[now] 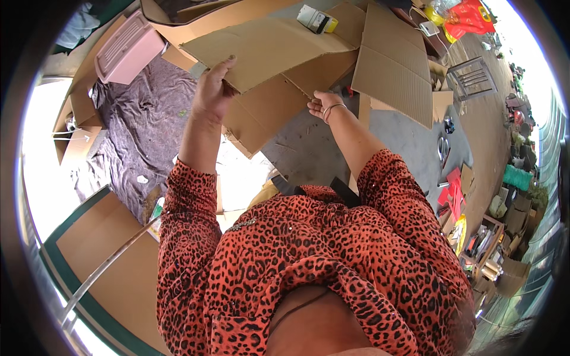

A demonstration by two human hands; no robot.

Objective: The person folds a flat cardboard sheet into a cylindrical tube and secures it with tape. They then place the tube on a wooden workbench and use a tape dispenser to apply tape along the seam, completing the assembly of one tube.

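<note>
A folded brown cardboard sheet (261, 50) spreads out in front of me, its near flap (267, 113) hanging lower toward the grey floor. My left hand (215, 92) grips the sheet's left edge, thumb on top and the other fingers hidden underneath. Close to the right end of the lower flap is my right hand (325, 107), fingers loosely bent and apart, holding nothing visible; whether a fingertip touches the flap I cannot tell. On the sheet's far side lies a white block-like item (317, 21) with a black and yellow end.
Another cardboard sheet (395, 65) leans at the right. A pink plastic bin (127, 50) and dark crumpled cloth (145, 113) are at the left. Farther right are a grey chair (473, 78), a red plastic bag (469, 21) and red strips (454, 193). A green-edged board (107, 255) lies lower left.
</note>
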